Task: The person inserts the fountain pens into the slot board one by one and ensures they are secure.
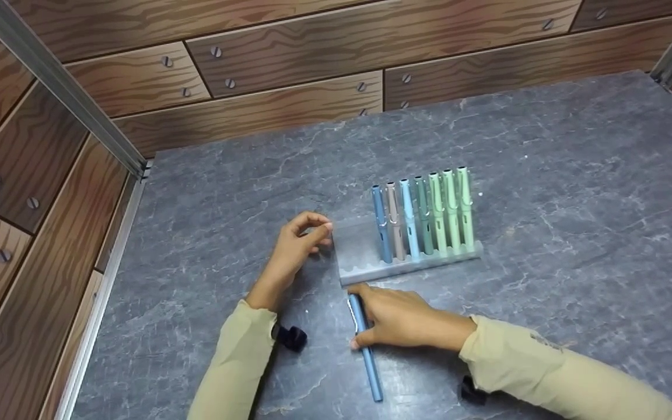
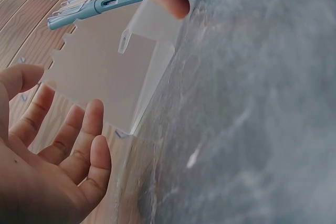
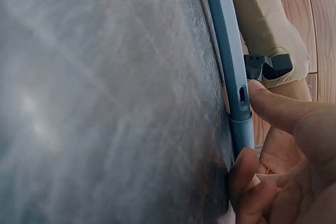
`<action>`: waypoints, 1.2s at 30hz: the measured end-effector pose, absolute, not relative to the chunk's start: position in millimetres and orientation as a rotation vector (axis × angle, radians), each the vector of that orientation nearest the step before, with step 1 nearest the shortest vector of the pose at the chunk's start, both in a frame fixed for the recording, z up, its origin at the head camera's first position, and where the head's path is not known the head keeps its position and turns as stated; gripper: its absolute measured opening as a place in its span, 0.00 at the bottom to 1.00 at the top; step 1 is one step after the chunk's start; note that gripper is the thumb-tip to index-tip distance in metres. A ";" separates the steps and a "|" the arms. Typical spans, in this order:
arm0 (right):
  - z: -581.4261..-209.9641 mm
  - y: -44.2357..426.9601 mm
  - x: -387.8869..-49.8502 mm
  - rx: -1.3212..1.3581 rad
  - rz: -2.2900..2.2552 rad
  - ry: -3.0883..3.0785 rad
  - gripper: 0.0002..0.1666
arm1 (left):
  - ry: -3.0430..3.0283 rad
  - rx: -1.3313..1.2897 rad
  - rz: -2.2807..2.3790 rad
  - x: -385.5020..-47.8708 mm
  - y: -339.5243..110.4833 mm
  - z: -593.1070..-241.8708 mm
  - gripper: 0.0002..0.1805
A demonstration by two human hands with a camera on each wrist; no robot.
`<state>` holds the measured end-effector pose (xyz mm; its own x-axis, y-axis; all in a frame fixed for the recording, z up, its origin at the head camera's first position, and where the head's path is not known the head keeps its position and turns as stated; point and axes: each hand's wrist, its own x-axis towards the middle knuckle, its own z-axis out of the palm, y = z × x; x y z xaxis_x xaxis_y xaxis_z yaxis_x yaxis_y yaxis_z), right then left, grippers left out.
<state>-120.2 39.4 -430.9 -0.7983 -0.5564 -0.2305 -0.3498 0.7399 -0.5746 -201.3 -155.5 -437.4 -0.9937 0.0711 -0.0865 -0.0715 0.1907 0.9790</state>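
A clear plastic pen stand (image 1: 361, 245) holds several capped pens in its right part, with bare slots at its left end. My left hand (image 1: 290, 256) pinches the stand's upper left corner between thumb and index finger. In the left wrist view, the other fingers are loosely bent beside the clear panel (image 2: 105, 61). In front of the stand, my right hand (image 1: 403, 318) grips a blue capped pen (image 1: 371, 370) between thumb and fingers. This pen lies along the table, clip facing left. The right wrist view shows its barrel (image 3: 227, 40) with a small window.
Upright in the stand are a dark blue pen (image 1: 381, 224), a greyish-pink pen (image 1: 395, 224), a light blue pen (image 1: 410, 219), a dark green pen (image 1: 423, 216) and several light green ones (image 1: 451, 210). Wood-patterned walls (image 1: 289, 46) border the grey marbled table (image 1: 213, 192) at back and left.
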 end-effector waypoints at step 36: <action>-416.4 63.5 -134.3 -0.699 -1.310 2.113 0.38 | 2.327 0.021 1.922 -202.2 -157.4 -439.4 0.08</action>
